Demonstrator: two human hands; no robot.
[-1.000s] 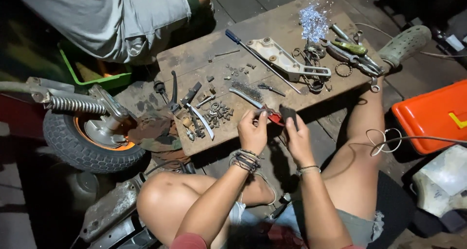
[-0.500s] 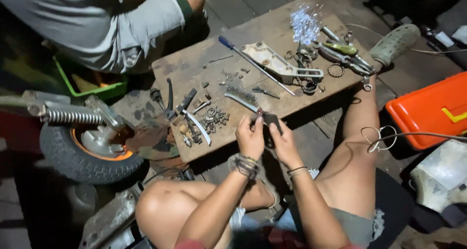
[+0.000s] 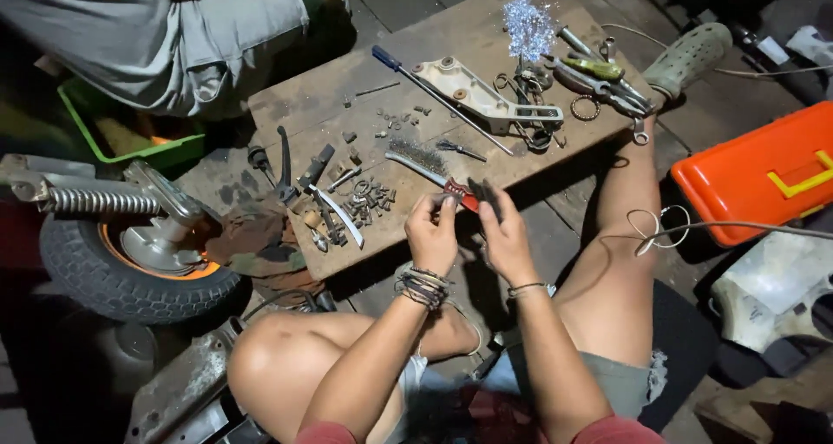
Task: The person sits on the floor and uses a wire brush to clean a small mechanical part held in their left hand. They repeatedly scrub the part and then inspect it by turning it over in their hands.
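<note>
A person sits on a dark plank floor with bare knees spread, looking down at a low wooden board (image 3: 468, 40) strewn with small metal parts. Both hands are raised together just over the board's near edge. The left hand (image 3: 431, 233) is closed, its fingertips pinching something small that cannot be made out. The right hand (image 3: 504, 236) is curled around a small dark piece (image 3: 482, 190), held just beside the red handle end of a wire brush (image 3: 425, 164) that lies on the board.

Compared with 1 second ago, the 2 hands have drawn closer, so the dark piece and the left fingertips now nearly meet; it was held apart and plainly visible then, and is now mostly hidden behind the fingers. That suggests the work has moved from holding a part to fitting or cleaning it between the fingers.

Just left of the hands lies a pile of nuts and bolts (image 3: 369, 197). Farther back are a long screwdriver (image 3: 429, 88) with a blue handle and a pale metal bracket (image 3: 486, 97). A small wheel (image 3: 130, 262) with an orange rim lies at left, an orange toolbox (image 3: 764, 179) at right. Another person in grey clothing (image 3: 165, 36) crouches at the top left.
</note>
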